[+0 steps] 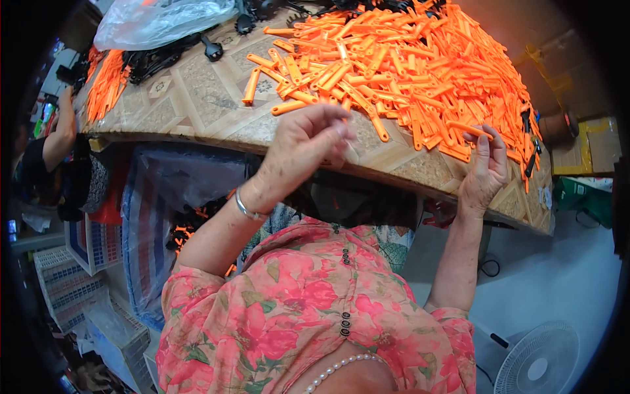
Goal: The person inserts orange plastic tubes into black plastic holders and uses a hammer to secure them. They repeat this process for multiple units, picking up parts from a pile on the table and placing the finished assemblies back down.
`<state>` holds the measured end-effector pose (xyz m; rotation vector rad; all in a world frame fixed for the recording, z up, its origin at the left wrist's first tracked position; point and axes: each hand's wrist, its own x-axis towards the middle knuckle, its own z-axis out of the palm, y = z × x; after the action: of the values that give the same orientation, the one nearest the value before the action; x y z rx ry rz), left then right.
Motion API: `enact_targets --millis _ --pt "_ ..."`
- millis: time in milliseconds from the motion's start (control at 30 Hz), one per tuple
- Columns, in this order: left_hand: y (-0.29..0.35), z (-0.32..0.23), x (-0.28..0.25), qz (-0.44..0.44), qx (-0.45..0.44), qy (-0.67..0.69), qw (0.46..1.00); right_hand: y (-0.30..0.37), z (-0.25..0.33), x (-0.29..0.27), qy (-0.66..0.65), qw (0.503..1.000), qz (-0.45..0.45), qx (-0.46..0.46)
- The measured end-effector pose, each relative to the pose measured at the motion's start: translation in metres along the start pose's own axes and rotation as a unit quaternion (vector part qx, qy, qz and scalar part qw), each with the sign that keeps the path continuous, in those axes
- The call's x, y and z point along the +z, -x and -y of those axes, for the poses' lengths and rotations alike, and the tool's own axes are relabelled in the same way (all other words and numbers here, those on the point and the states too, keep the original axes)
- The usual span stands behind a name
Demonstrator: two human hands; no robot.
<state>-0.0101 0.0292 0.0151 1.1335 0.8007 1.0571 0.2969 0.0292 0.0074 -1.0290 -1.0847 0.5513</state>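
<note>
A large heap of orange plastic handles [420, 72] covers the right and middle of the patterned table [216, 98]. My right hand [484, 172] is at the heap's near edge, with thumb and fingers closed on one orange handle [467, 129]. Over the table's front edge, in front of my chest, is my left hand [298, 144], with a metal bangle on the wrist. Its fingers are curled and smeared by motion, so I cannot make out whether anything is between them. Several loose handles lie just beyond it.
Black utensil heads [211, 50] and a clear plastic bag [164, 23] lie at the far left, beside more orange pieces [108, 85]. Another person's arm [64, 125] reaches in there. A striped sack [154, 217] stands below the table; a white fan [538, 364] is at lower right.
</note>
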Motion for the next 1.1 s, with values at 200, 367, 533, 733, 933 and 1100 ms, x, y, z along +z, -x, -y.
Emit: enact_targets --millis 200,367,533,733,933,1100 --pt "-0.031 -0.007 -0.012 -0.068 0.087 -0.116 0.987 0.025 0.004 0.007 -0.131 0.985 -0.054 0.099" --pt "-0.024 -0.008 0.008 -0.018 0.049 -0.109 0.993 0.038 0.002 0.012 -0.112 0.984 -0.030 0.136" --pt "-0.015 0.002 0.008 -0.050 0.098 -0.158 0.981 0.047 0.002 0.011 0.037 0.994 0.021 0.104" --pt "-0.021 -0.002 -0.040 -0.157 0.121 -0.224 0.954 0.057 -0.006 0.001 0.205 0.973 0.087 0.066" --pt "-0.048 -0.026 -0.066 -0.200 0.151 -0.389 0.886 0.042 0.014 0.011 0.358 0.916 0.178 -0.037" --pt "-0.105 -0.020 -0.106 -0.220 0.184 -0.490 0.823 0.045 -0.001 0.018 0.357 0.921 0.141 -0.074"
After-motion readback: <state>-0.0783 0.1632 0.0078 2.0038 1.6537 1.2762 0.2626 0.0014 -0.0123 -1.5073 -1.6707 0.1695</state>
